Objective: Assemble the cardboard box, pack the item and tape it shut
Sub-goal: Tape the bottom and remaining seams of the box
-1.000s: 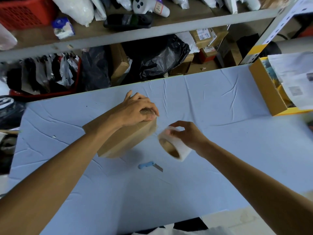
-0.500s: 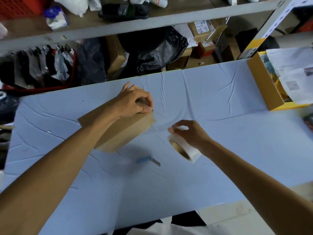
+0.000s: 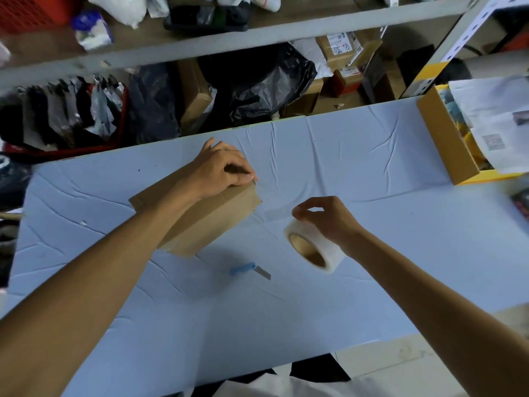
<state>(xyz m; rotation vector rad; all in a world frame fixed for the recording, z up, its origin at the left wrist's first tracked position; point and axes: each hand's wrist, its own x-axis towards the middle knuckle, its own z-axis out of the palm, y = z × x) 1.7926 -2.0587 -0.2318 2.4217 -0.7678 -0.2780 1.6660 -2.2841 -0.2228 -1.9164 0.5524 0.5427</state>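
Left hand (image 3: 221, 170) curled, pressing cardboard box (image 3: 211, 219) mid-bench (image 3: 372, 296). Right hand (image 3: 329, 217) grips tape roll (image 3: 313, 245). Blue knife (image 3: 249, 270) lies apart, nearer front edge.

2 bare forearms enter from the bottom corners, no sleeves visible up to the frame edge. No watch, bracelet or glove on either wrist. Left hand (image 3: 220, 170): no ring that can be made out; short nails. Right hand (image 3: 329, 219): likewise unadorned, short nails. At bottom centre, a strip of white garment (image 3: 286, 385) on the torso, with a dark patch above it, detail unclear.
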